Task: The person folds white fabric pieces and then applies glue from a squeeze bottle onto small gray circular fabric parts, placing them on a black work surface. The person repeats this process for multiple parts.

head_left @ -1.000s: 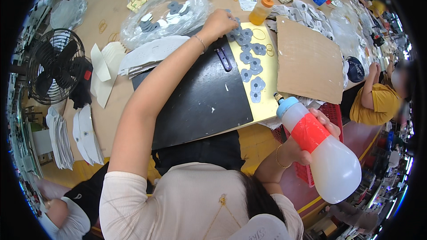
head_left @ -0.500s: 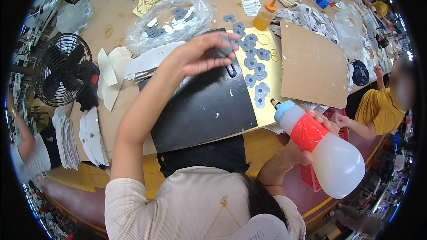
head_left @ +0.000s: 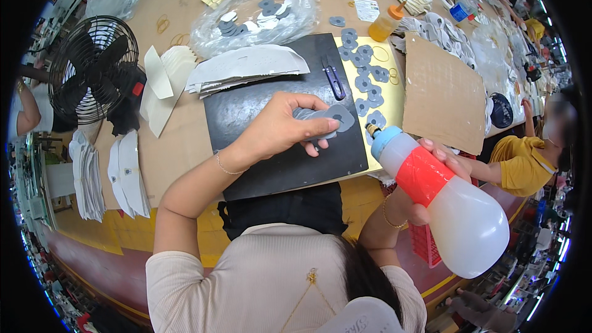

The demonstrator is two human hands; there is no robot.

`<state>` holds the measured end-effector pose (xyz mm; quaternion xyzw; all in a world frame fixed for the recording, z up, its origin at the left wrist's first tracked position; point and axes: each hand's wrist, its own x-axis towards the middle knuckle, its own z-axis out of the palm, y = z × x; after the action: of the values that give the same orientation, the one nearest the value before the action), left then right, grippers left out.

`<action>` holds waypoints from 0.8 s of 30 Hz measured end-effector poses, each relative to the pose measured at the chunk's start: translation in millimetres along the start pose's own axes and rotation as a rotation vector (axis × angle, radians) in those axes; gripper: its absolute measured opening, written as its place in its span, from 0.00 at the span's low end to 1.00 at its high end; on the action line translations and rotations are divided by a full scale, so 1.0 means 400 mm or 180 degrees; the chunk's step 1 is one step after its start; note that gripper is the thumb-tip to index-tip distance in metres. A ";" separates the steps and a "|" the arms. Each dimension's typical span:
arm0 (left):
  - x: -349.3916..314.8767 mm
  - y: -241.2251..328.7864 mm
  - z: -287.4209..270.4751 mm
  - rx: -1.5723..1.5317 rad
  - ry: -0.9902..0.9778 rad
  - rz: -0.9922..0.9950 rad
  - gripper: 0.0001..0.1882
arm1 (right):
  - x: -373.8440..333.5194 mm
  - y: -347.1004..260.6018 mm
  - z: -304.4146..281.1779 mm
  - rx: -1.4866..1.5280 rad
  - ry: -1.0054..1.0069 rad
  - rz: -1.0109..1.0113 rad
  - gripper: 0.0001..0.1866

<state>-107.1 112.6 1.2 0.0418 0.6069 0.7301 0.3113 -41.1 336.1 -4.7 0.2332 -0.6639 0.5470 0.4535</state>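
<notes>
One squeeze bottle (head_left: 443, 202) in curled right hand (head_left: 405, 208), long axis diagonal, nozzle (head_left: 372, 130) forward-left, grey pieces (head_left: 340, 118) pinched in left hand (head_left: 279, 124)

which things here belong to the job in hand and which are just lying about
Apparently in use, judging by the hands:
Left hand: stack of flat, lobed grey pieces
Right hand: translucent white squeeze bottle with red band
Nearby: similar grey pieces on a pale yellow sheet

Apparently just lying about:
Round black wire-caged fan
Flat brown cardboard sheet
Orange-capped bottle of amber liquid
</notes>
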 end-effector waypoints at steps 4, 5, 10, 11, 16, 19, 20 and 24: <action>-0.012 0.001 0.008 0.0303 0.0029 -0.0007 0.11 | 0.006 0.000 0.002 -0.0088 -0.0553 -0.0223 0.44; -0.013 0.003 0.010 0.0374 0.0012 -0.0008 0.11 | 0.007 -0.001 0.003 -0.0113 -0.0646 -0.0285 0.44; -0.019 0.002 0.017 0.0338 -0.0016 0.0008 0.09 | 0.003 -0.006 0.024 -0.0330 -0.0684 -0.0363 0.43; -0.021 0.001 0.016 0.0382 -0.0034 0.0016 0.09 | 0.007 -0.002 0.018 -0.0387 -0.0774 -0.0449 0.43; -0.022 0.002 0.022 0.0503 -0.0040 -0.0094 0.09 | 0.021 0.000 0.001 -0.0184 -0.0706 -0.0580 0.43; -0.019 -0.004 0.026 0.0639 -0.0038 -0.0154 0.09 | 0.009 -0.023 0.024 -0.0028 -0.0575 -0.0355 0.44; -0.018 -0.007 0.026 0.0659 -0.0029 -0.0160 0.09 | 0.009 -0.027 0.029 -0.0026 -0.0621 -0.0313 0.44; -0.019 0.004 0.032 0.0821 -0.0118 -0.0267 0.10 | 0.016 -0.031 0.043 -0.0145 -0.1009 -0.0389 0.42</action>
<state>-96.0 119.5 8.3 0.0696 0.6911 0.6314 0.3449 -40.0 317.5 7.3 0.3462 -0.7239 0.4596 0.3806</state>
